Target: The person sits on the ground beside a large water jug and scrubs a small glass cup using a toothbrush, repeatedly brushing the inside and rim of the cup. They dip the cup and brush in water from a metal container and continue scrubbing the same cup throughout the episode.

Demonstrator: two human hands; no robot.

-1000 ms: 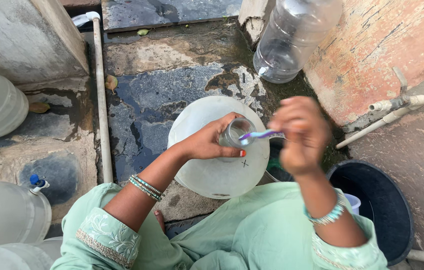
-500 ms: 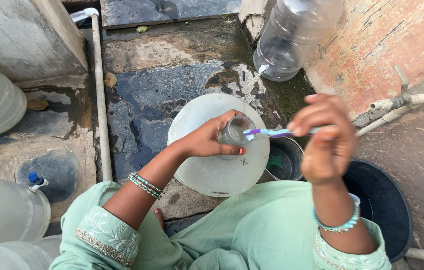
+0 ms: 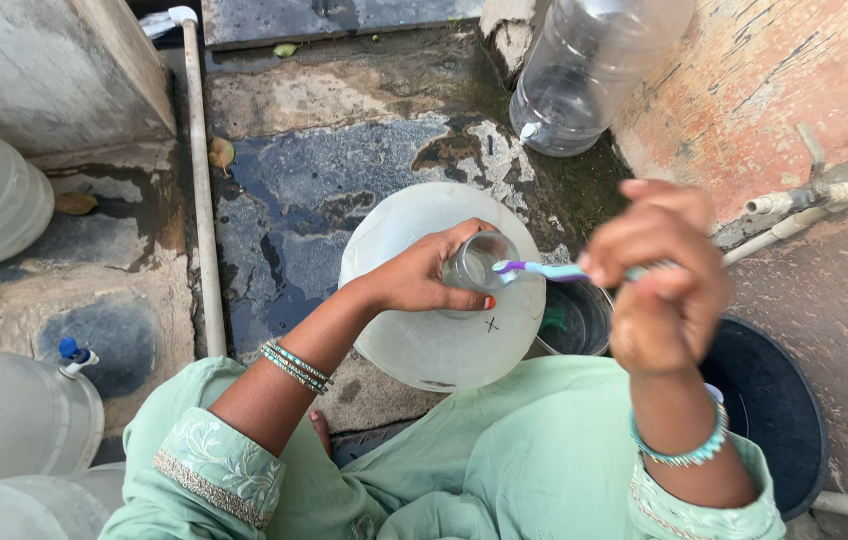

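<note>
A large translucent water jug (image 3: 444,330) stands upright between my knees. My left hand (image 3: 429,275) grips its narrow neck (image 3: 479,262). My right hand (image 3: 659,280) is raised to the right of the neck and holds a purple and teal toothbrush (image 3: 539,269), whose head reaches into the jug's mouth. Both wrists wear bangles and my sleeves are pale green.
A clear jug with a tap (image 3: 584,75) lies at the back by the reddish wall. More jugs (image 3: 4,420) crowd the left. A white pipe (image 3: 201,180) runs along the wet stone floor. A steel pot (image 3: 574,320) and a dark tub (image 3: 774,410) sit on the right.
My right hand has drawn back to the right and risen, pulling the toothbrush outward along the jug's mouth. My left hand stays on the neck.
</note>
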